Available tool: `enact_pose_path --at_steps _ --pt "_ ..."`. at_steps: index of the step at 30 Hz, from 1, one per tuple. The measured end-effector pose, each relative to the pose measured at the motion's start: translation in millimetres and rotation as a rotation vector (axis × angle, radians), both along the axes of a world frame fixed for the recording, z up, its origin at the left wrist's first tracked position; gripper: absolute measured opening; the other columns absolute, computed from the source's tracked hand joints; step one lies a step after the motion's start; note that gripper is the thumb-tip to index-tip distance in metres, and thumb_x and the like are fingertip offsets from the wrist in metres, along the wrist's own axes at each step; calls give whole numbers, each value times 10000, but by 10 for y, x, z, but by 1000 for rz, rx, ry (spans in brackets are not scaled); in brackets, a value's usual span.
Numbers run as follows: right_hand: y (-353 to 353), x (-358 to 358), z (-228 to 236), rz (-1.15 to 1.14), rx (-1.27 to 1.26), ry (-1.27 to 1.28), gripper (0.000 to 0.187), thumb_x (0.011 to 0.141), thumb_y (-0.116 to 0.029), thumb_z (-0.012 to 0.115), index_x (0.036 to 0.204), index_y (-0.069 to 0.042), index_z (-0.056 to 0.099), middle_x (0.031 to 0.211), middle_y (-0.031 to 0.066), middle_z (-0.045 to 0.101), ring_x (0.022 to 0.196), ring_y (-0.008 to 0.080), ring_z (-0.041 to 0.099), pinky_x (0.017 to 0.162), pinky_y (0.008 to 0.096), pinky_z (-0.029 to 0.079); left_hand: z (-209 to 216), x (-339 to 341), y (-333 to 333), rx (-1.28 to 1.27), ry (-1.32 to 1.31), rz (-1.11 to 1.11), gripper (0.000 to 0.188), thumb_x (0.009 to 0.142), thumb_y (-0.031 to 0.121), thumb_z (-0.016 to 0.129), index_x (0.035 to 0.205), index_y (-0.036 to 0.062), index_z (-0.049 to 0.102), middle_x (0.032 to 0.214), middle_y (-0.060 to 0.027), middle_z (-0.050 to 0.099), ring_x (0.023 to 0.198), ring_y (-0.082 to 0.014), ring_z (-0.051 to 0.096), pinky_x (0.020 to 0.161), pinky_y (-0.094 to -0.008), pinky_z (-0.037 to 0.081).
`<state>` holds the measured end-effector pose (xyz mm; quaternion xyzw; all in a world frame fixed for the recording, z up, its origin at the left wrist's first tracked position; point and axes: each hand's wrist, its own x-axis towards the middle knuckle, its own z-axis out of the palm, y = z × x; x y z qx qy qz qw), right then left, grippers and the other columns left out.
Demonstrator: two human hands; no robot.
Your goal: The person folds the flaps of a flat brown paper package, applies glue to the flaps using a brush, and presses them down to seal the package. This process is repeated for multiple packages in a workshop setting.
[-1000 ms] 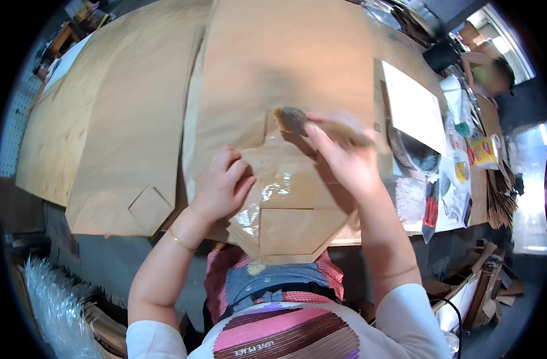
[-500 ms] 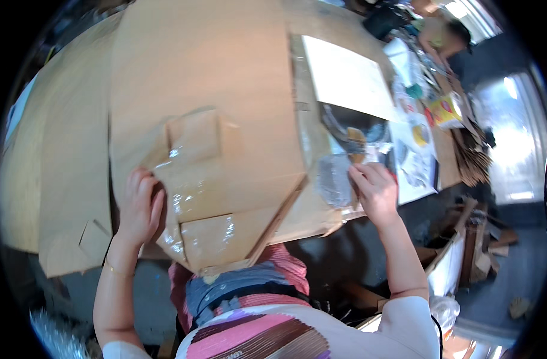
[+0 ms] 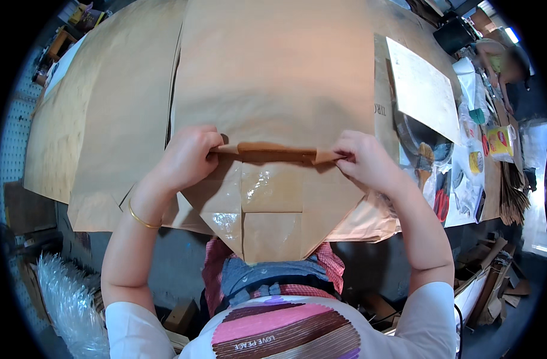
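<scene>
A brown kraft paper bag lies across the near edge of the table, its folded end pointing toward me. Wet, shiny patches that look like glue cover its middle and left panels. Across this end runs a raised flap, lifted off the panels. My left hand pinches the flap's left end between thumb and fingers. At its right end, my right hand holds it the same way. The large body of the bag stretches flat away from me beyond the flap.
To the right are a brush, a white board, a red-handled tool and a yellow-and-white packet. Another person works at the far right. Brown paper sheets lie left; clear plastic wrap sits below.
My right hand has come left from beside the brush to the bag. Both hands now grip the flap, which has been raised. The view has shifted left.
</scene>
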<state>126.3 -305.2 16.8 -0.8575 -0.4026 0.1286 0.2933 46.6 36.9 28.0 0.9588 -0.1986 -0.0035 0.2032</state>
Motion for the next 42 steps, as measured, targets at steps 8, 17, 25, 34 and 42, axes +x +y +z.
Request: enact_pose_path --at_steps 8,17,25,34,42 --pt "-12 -601 -14 112 -188 -530 418 702 -51 611 1118 -6 618 1054 102 630 955 298 620 774 363 535 -292 -575 22 381 -376 -11 397 715 40 611 1109 -10 628 1099 -154 637 1060 -300 615 839 -393 511" --pt "-48 -968 82 79 -103 -364 547 699 42 563 1244 -1 564 1257 178 567 1159 349 543 960 429 471 -76 -819 -187 150 34 -129 537 750 -34 534 1279 56 541 1430 -173 450 1354 -384 378 1143 -568 219" --pt "-66 -1476 -293 -166 -56 -366 278 672 -32 607 950 -21 601 972 115 590 951 298 581 828 401 465 -143 -803 -25 -185 222 -248 418 720 91 547 1123 89 658 1473 -171 429 1409 -388 305 1163 -566 106" --pt "-263 -1273 -330 -112 209 -128 299 663 -127 780 932 -55 673 912 70 648 851 271 618 818 386 481 -41 -1000 -73 -178 165 -138 385 651 121 703 1035 105 705 1483 -185 400 1403 -422 293 1143 -548 207" --pt "-137 -914 -54 -218 298 75 144 723 -72 778 780 -34 651 812 54 607 773 214 547 688 318 436 52 -763 -104 -495 251 114 146 728 62 750 829 11 657 1125 -107 602 1112 -289 515 950 -377 419"
